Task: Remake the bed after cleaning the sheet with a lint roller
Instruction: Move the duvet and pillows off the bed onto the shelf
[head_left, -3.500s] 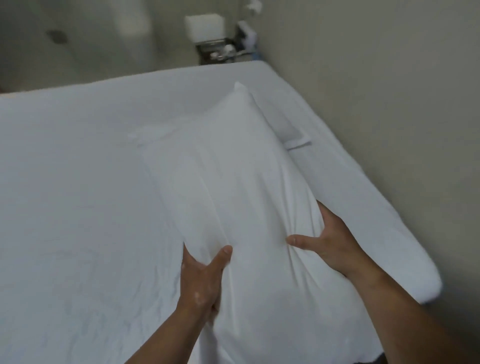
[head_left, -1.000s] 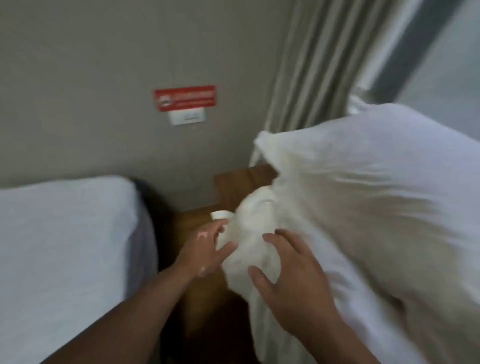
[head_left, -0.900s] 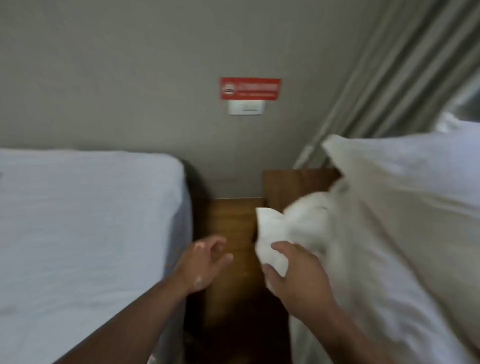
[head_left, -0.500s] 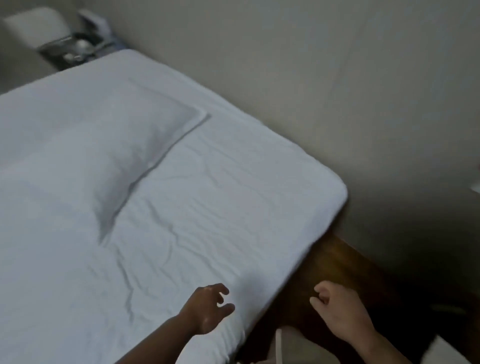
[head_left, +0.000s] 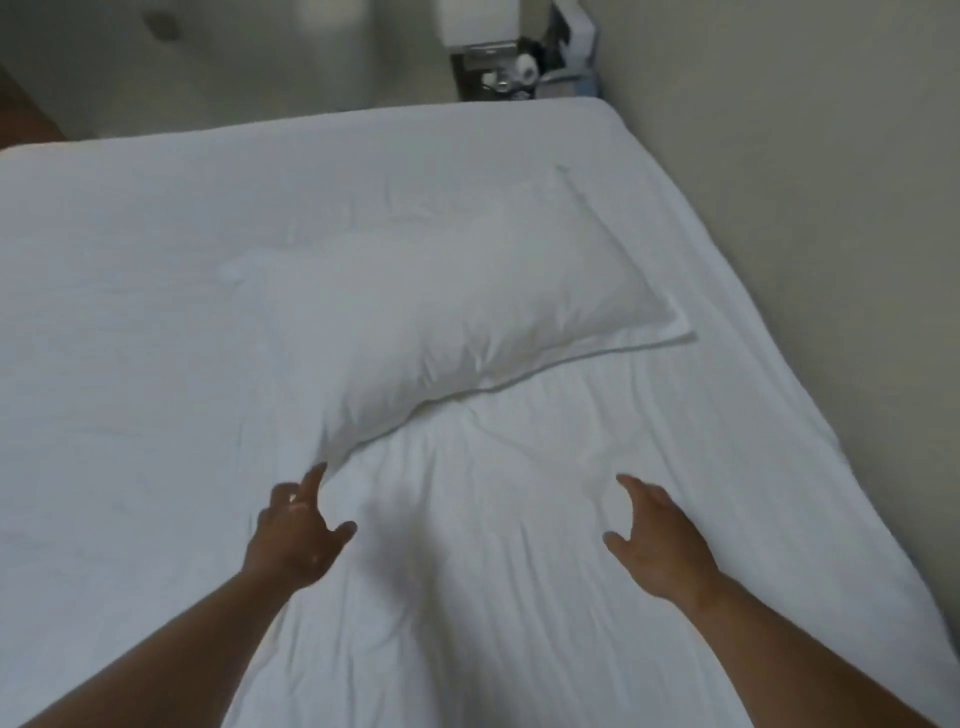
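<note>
head view, close, down over bed

A bedroom: a wide bed covered by a white fitted sheet fills most of the frame. A plump white pillow lies at centre. A dark bedside cabinet stands at the top, beside a plain beige wall.

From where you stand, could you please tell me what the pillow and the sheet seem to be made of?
Pillow: matte white cloth, likely cotton or a blend, over soft filling; it puffs and creases. Sheet: similar matte white cloth; fine wrinkles show.
</note>
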